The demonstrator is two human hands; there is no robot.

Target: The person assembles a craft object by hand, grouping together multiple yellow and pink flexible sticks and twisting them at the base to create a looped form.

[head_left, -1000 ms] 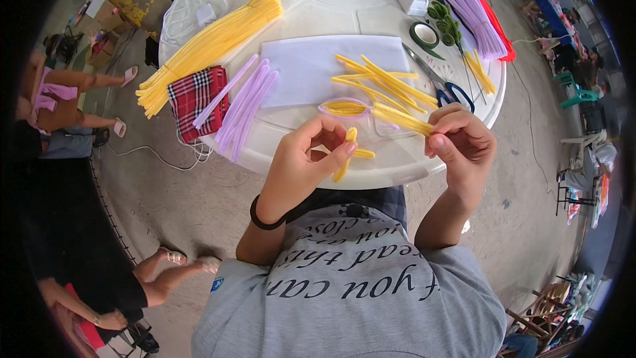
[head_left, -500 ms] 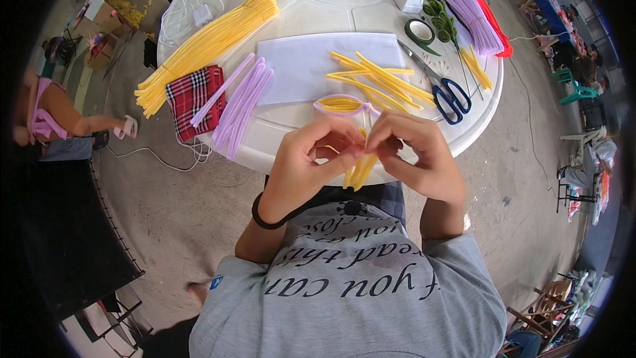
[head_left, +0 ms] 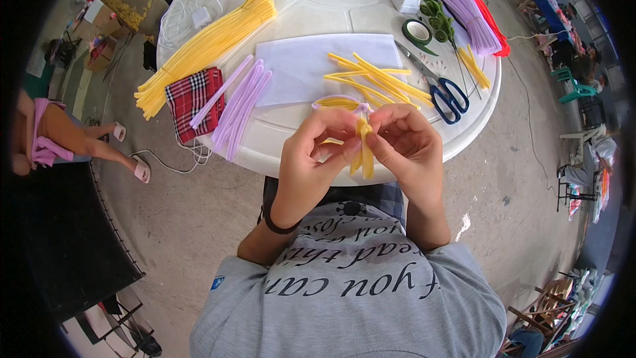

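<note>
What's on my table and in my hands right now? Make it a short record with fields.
Left hand: pinching yellow fuzzy piece
Right hand: pinching the same piece
Just beyond hands: purple-rimmed yellow piece
Surface: round white table
Table, left: yellow bundle, purple strips, red plaid cloth
Table, middle: white sheet
Table, right: blue-handled scissors

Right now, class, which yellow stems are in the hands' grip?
The short stems pinched between the left hand and right hand; the big bundle and crisscrossed stems lie on the table.
</note>
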